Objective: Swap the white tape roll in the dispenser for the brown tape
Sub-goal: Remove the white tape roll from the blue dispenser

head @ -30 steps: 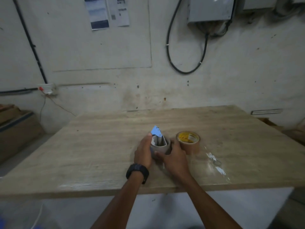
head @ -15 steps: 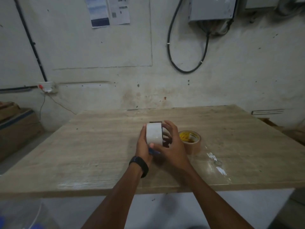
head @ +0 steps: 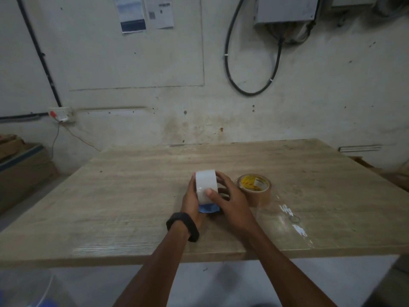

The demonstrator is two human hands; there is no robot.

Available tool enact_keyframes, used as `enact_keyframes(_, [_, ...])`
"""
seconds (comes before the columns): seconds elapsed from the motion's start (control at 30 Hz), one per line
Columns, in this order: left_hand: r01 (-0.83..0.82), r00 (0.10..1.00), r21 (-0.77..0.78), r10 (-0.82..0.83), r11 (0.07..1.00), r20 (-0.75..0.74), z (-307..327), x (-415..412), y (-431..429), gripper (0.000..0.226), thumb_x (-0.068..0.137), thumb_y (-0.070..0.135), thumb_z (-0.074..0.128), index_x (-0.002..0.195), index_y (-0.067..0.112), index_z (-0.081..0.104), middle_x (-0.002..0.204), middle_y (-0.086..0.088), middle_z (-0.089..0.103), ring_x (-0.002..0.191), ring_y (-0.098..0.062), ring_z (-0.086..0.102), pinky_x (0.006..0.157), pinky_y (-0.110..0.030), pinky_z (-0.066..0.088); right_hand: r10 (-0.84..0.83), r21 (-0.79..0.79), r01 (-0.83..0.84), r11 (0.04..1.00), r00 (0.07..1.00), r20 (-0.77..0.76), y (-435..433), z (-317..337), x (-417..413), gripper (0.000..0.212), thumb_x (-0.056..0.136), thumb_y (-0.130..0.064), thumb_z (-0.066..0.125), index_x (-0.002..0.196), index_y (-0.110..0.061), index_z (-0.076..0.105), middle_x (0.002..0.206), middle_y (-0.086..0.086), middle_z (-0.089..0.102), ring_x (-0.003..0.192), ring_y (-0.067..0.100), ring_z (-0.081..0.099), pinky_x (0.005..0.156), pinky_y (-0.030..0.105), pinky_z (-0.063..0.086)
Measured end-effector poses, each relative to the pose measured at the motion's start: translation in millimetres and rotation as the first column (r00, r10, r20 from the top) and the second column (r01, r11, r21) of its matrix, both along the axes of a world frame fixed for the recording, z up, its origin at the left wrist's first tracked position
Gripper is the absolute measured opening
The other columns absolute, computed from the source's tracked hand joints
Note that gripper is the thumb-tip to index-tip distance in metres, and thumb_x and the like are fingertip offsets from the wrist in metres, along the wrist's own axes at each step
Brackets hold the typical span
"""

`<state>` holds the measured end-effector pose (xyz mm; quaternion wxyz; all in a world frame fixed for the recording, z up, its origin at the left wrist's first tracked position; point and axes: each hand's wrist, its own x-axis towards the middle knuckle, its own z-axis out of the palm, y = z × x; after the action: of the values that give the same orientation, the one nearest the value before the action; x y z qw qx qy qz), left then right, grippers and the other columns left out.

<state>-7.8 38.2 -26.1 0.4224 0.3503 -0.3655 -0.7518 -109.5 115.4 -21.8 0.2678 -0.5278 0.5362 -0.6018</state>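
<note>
A white tape roll (head: 205, 183) stands on edge above the wooden table (head: 132, 185), still seated in a blue dispenser (head: 209, 208) whose lower part shows beneath it. My left hand (head: 191, 200) grips the roll and dispenser from the left side. My right hand (head: 230, 200) holds them from the right, thumb pressed on the roll's face and fingers curled over its far side. The brown tape roll (head: 254, 189), with a yellow core label, lies flat on the table just right of my right hand.
Shiny tape scraps and a small ring (head: 294, 219) lie on the table's right front. Cardboard boxes (head: 20, 165) stand on the floor at the left. A wall with a cable loop (head: 250, 89) rises behind the table.
The dispenser was turned from lying with its blue blade end up to standing with the white roll's face toward me. My hands lifted slightly and shifted grip around it.
</note>
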Motion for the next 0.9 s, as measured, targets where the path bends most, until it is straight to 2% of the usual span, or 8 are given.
enact_keyframes(0.1, [0.035,0.999,0.017,-0.035,0.999,-0.024,6.9,-0.6,1.2,0.040,0.104,0.048,0.038,0.117,0.018,0.062,0.105,-0.002,0.068,0.092,-0.018,0.066,0.075,-0.036,0.052,0.047,0.001,-0.047,0.999,0.999,0.014,1.2,1.4,-0.6,0.059,0.092,-0.035,0.068,0.147,-0.031,0.046,0.128,-0.018,0.061,0.105,-0.017,0.061,0.079,0.010,0.053])
enact_keyframes(0.23, [0.057,0.995,0.138,-0.044,0.989,-0.092,13.1,0.9,8.6,0.043,0.097,0.043,0.051,0.117,0.007,0.062,0.106,-0.020,0.066,0.094,-0.032,0.063,0.076,-0.046,0.052,0.060,0.005,-0.060,0.998,0.996,0.071,-0.3,-0.7,-3.4,0.056,0.090,-0.043,0.068,0.143,-0.037,0.050,0.132,-0.012,0.063,0.114,0.001,0.064,0.088,0.023,0.057])
enact_keyframes(0.37, [-0.011,0.998,0.052,0.014,0.999,-0.053,4.0,-0.3,2.8,0.046,0.098,0.044,0.050,0.119,0.006,0.065,0.107,-0.022,0.067,0.093,-0.033,0.065,0.073,-0.044,0.056,0.065,0.000,-0.065,0.998,0.994,0.086,-0.7,-2.2,-5.0,0.062,0.080,-0.052,0.067,0.139,-0.041,0.051,0.132,-0.011,0.062,0.116,0.004,0.063,0.094,0.032,0.057])
enact_keyframes(0.53, [-0.041,0.999,-0.005,0.041,0.999,0.011,-1.7,-3.8,-0.9,0.036,0.098,0.042,0.053,0.111,0.013,0.069,0.114,-0.023,0.069,0.113,-0.043,0.063,0.091,-0.051,0.058,0.060,-0.022,-0.057,0.998,0.990,0.127,0.6,-3.9,-5.9,0.071,0.077,-0.050,0.071,0.143,-0.035,0.050,0.132,-0.009,0.063,0.114,0.003,0.064,0.091,0.031,0.059])
enact_keyframes(0.6, [-0.031,0.999,-0.034,0.032,0.999,0.017,-1.7,-4.0,-0.1,0.025,0.100,0.035,0.053,0.103,0.015,0.069,0.103,-0.018,0.071,0.108,-0.041,0.065,0.080,-0.042,0.061,0.040,-0.038,-0.036,0.999,0.993,0.108,1.7,-1.6,-5.0,0.064,0.083,-0.040,0.071,0.143,-0.028,0.051,0.128,-0.008,0.064,0.109,0.000,0.065,0.083,0.022,0.058])
enact_keyframes(0.77, [-0.009,0.998,-0.024,0.008,1.000,-0.061,-0.3,-3.9,1.1,0.041,0.098,0.047,0.050,0.092,0.015,0.074,0.076,-0.011,0.078,0.083,-0.030,0.066,0.087,-0.049,0.053,-0.019,-0.032,0.022,0.999,0.996,0.085,-1.2,-0.6,-4.5,0.046,0.093,-0.033,0.068,0.137,-0.029,0.055,0.124,-0.008,0.066,0.106,0.000,0.066,0.078,0.021,0.058])
enact_keyframes(0.83, [-0.026,0.997,-0.034,0.023,0.999,-0.080,-1.1,-2.2,-0.6,0.042,0.091,0.052,0.059,0.092,0.016,0.079,0.085,-0.013,0.079,0.090,-0.034,0.067,0.098,-0.055,0.050,-0.040,-0.032,0.042,0.999,0.997,0.071,-1.8,-1.9,-4.2,0.050,0.091,-0.034,0.070,0.138,-0.030,0.054,0.126,-0.010,0.064,0.105,-0.003,0.064,0.078,0.018,0.058])
enact_keyframes(0.9, [-0.033,0.995,-0.036,0.030,0.999,-0.090,0.4,-1.7,0.3,0.054,0.082,0.057,0.064,0.110,0.014,0.077,0.106,-0.019,0.075,0.100,-0.037,0.065,0.104,-0.056,0.046,-0.064,-0.045,0.067,0.997,0.996,0.061,-1.8,-2.1,-3.9,0.055,0.086,-0.038,0.071,0.138,-0.030,0.054,0.127,-0.010,0.063,0.106,-0.003,0.064,0.078,0.019,0.058])
